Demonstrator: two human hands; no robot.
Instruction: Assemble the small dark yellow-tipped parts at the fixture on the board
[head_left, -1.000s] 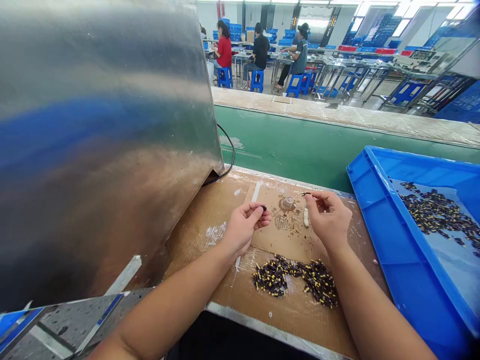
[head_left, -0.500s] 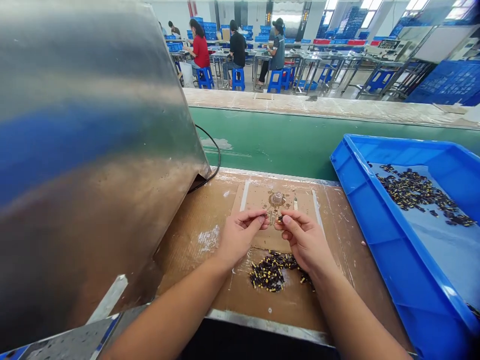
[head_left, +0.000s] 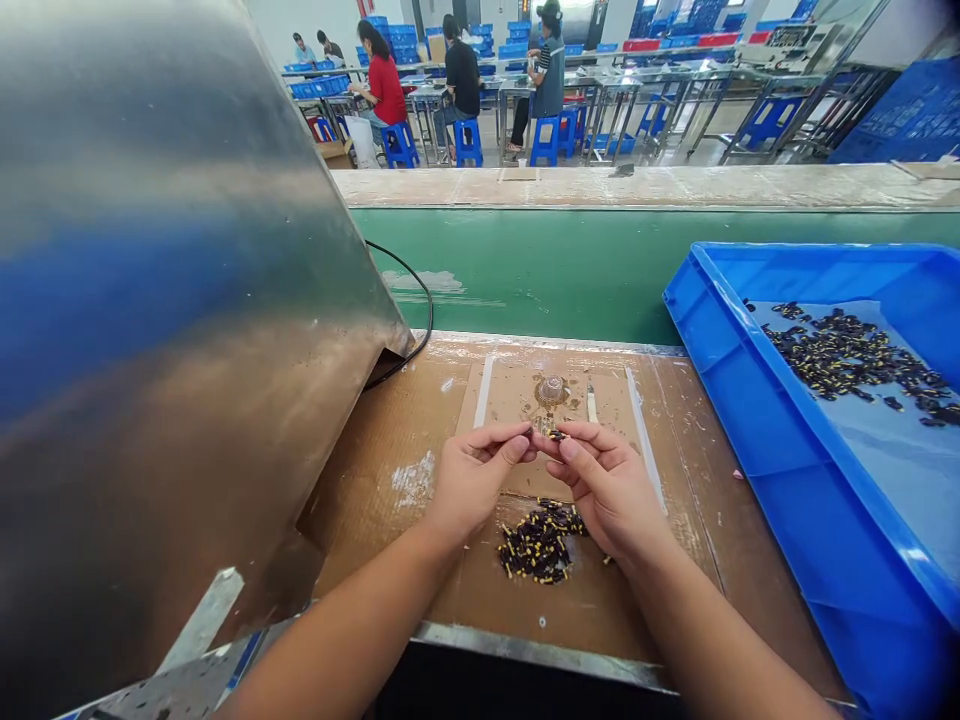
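My left hand [head_left: 480, 470] pinches a small dark piece [head_left: 529, 434] between thumb and index finger. Close beside it, my right hand [head_left: 607, 480] grips a small black-and-yellow piece [head_left: 556, 435] at its fingertips. The two hands nearly meet over the cardboard-covered bench [head_left: 450, 590]. Below them lies a pile of black-and-yellow pieces [head_left: 536, 545], partly covered on its right by my right hand. Beyond the fingers stand a small clear round object [head_left: 552, 390] in a brown stain and a thin light tool [head_left: 591, 402].
A large metal housing [head_left: 165, 330] fills the left, with a black cable [head_left: 429, 300] at its edge. At right, a blue crate [head_left: 795, 460] holds more dark pieces [head_left: 855, 355]. A green belt [head_left: 525, 270] runs behind the bench. People [head_left: 461, 80] sit at far tables.
My hands have come slightly closer together, and the piece in my right hand shows more. The view has shifted a little, with the housing and far tables further left.
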